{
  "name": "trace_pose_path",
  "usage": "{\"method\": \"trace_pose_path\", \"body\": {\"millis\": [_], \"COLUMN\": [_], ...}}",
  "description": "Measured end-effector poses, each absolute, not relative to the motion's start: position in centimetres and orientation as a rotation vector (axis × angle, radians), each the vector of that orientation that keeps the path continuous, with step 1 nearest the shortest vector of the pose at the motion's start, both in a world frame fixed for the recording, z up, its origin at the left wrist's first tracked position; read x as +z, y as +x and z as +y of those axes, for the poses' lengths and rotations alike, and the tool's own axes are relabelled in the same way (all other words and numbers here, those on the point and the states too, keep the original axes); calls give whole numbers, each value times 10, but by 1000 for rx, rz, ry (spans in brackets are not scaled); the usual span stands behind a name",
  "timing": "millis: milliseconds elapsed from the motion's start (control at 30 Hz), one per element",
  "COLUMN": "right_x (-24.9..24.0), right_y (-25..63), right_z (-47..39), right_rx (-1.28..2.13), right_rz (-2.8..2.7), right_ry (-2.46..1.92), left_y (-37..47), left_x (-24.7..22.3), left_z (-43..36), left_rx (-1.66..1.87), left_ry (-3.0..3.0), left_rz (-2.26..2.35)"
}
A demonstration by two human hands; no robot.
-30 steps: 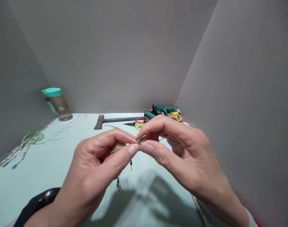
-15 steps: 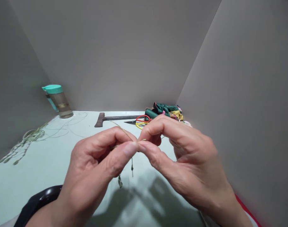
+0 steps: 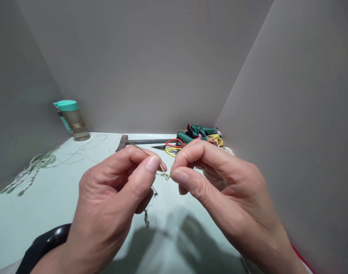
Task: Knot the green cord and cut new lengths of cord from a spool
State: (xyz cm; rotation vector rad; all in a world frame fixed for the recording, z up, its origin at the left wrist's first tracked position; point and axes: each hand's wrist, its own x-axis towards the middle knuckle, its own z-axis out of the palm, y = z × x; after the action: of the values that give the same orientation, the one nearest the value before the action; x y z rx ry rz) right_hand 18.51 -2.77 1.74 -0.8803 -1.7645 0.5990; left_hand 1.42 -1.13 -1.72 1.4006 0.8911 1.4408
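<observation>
A thin green cord [image 3: 164, 175] is held above the pale tabletop [image 3: 62, 213], between the two hands. The small knotted part of the cord lies in the gap between the fingertips. One strand of it is pinched between thumb and index finger of the left hand [image 3: 116, 198]; its free end slants up and to the left over the index finger, across the head of the hammer-like tool. The other side of the knotted part is gripped at the thumb tip and index finger of the right hand [image 3: 219, 186]. Below the left hand, a short braided end [image 3: 146, 219] is seen hanging.

Behind the hands, scissors [image 3: 170, 147] with one red and one yellow handle loop are placed just in front of the dark shaft of a hammer-like tool [image 3: 123, 142]. The shaft's far end is hidden. A bundle of green and yellow fabric [image 3: 201, 134] is located at the back right. At the back left, a bottle with a turquoise lid [image 3: 77, 123] is stood near a bunch of knotted cords [image 3: 38, 163]. A black band [image 3: 46, 243] is worn at the left wrist.
</observation>
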Motion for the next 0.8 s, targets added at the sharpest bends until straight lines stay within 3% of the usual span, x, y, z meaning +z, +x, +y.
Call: {"method": "trace_pose_path", "body": {"millis": [800], "right_x": [21], "right_y": [182], "right_z": [-28], "right_rx": [647], "right_rz": [-1710], "right_ry": [-869], "left_y": [19], "left_x": [-10], "left_z": [-15], "left_rx": [1450], "left_ry": [1294], "left_rz": [901]}}
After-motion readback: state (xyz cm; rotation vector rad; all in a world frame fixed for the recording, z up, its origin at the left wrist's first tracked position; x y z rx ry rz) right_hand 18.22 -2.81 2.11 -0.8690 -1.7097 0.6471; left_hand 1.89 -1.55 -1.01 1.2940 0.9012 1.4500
